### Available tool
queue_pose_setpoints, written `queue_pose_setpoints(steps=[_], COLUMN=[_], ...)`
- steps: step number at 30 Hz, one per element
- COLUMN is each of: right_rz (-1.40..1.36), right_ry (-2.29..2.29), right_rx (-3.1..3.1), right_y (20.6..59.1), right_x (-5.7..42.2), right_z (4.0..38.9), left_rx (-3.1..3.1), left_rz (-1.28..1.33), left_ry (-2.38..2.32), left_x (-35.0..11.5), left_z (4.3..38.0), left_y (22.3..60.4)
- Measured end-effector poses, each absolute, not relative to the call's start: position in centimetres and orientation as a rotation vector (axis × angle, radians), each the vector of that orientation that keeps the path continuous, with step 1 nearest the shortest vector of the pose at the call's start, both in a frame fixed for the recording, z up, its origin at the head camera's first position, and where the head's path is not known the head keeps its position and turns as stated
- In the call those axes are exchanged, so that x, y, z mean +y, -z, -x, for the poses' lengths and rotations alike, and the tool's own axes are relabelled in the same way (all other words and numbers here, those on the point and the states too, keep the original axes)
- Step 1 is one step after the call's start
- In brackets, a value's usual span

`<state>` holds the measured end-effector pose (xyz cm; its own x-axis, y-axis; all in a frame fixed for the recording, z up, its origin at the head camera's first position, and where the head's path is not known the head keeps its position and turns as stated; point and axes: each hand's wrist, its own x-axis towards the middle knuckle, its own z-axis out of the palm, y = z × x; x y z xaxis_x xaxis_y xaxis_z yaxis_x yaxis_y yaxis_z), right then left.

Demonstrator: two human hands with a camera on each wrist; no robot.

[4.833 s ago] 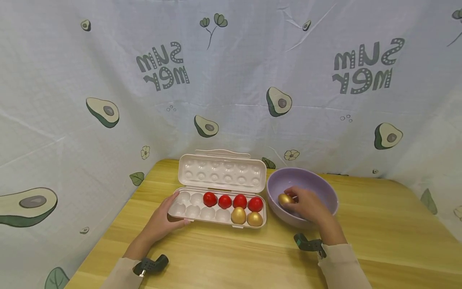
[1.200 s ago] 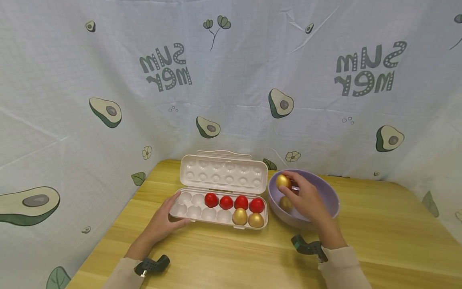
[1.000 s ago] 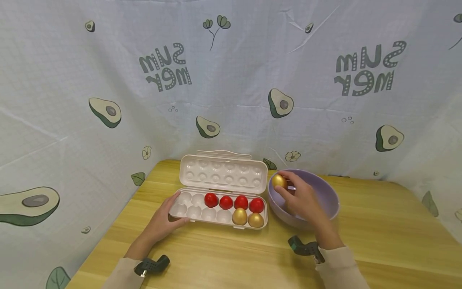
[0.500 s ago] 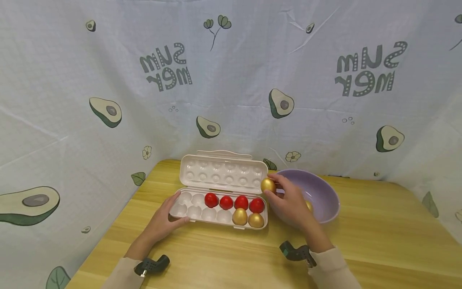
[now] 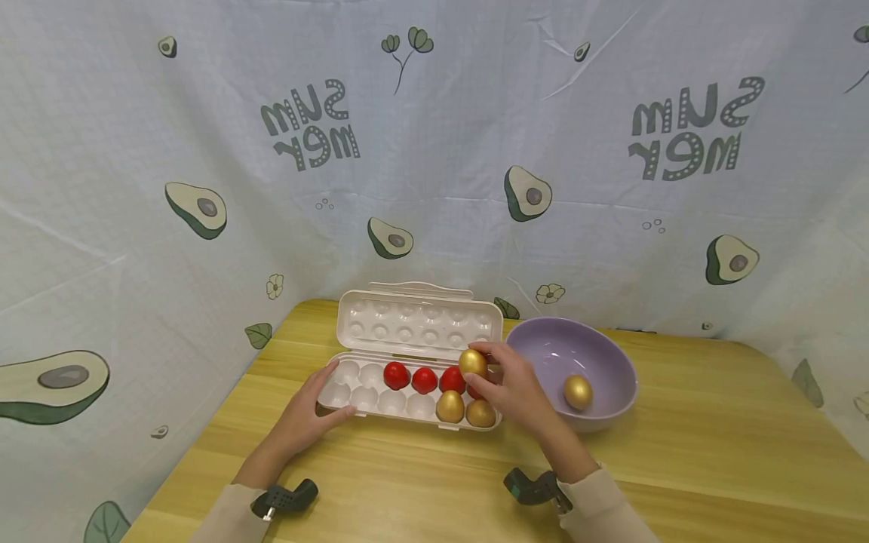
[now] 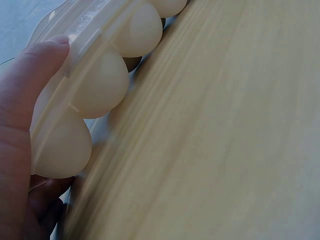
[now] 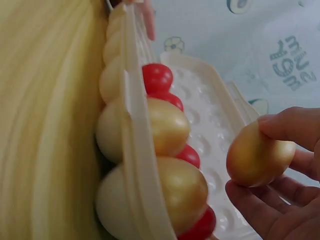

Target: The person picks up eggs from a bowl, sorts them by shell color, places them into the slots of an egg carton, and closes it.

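In the head view a golden egg (image 5: 473, 364) hangs over the carton's right part, pinched between thumb and fingers of my right hand (image 5: 512, 386). The right wrist view shows this egg (image 7: 257, 155) apart from the eggs in the tray. My left hand (image 5: 307, 407) holds the left end of the open cream egg carton (image 5: 377, 415); its thumb (image 6: 37, 70) lies on the rim in the left wrist view. Several red eggs (image 5: 425, 380) fill the right of the back row, the rightmost partly hidden by my right hand. Two golden eggs (image 5: 450, 406) sit at the front right.
A purple bowl (image 5: 546, 343) stands right of the carton with one golden egg (image 5: 578, 392) inside. The carton's lid (image 5: 421, 324) leans back behind its tray. All rests on a wooden table (image 5: 407, 483) before a printed white curtain (image 5: 448, 136).
My right hand has lifted a golden egg out of the purple bowl and carried it left over the carton. The other golden egg in the bowl now shows fully. My left hand stays put.
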<state>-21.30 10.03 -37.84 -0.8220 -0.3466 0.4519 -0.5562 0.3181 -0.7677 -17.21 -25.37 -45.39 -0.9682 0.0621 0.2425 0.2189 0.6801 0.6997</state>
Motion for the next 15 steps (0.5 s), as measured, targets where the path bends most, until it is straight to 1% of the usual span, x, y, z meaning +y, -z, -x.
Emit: queue_pose_setpoints(steps=[3, 15], right_rz=[-0.839, -0.779], right_ry=[-1.551, -1.368], right_rx=[-2.347, -2.361], right_y=[38.3, 39.6], right_x=[9.1, 6.7], right_z=[21.0, 19.9], left_rx=[-2.692, -2.687], left_rz=[0.231, 0.250], left_ry=[1.150, 1.145], left_x=[-25.4, -25.5], left_z=[17.3, 17.3], left_y=[45.5, 45.6])
